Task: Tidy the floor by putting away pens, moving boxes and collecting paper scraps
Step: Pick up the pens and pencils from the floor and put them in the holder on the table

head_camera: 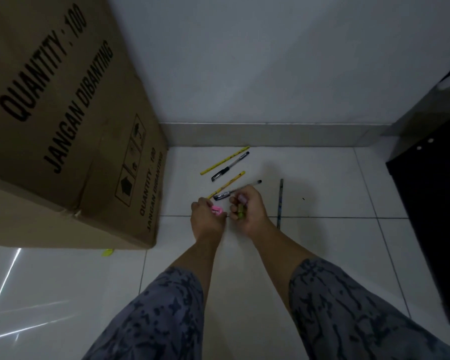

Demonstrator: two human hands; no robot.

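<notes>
Both my hands are low over the white tiled floor. My left hand (205, 216) is closed around a small pink object (217, 210). My right hand (247, 209) grips a bundle of short markers, one green (240, 213) and one pale purple. Just beyond my hands lie a yellow pencil (226, 185) and a black-capped clear pen (238, 190), partly hidden by my right hand. Farther off lie another yellow pencil (225, 160) and a black pen (230, 166). A dark blue pencil (280, 202) lies to the right of my right hand.
A large cardboard box (63, 113) printed "QUANTITY : 100" stands on the left, with a yellow scrap (107, 252) at its bottom edge. A grey wall with a skirting board (270, 135) runs behind. Dark furniture (431, 203) stands at the right.
</notes>
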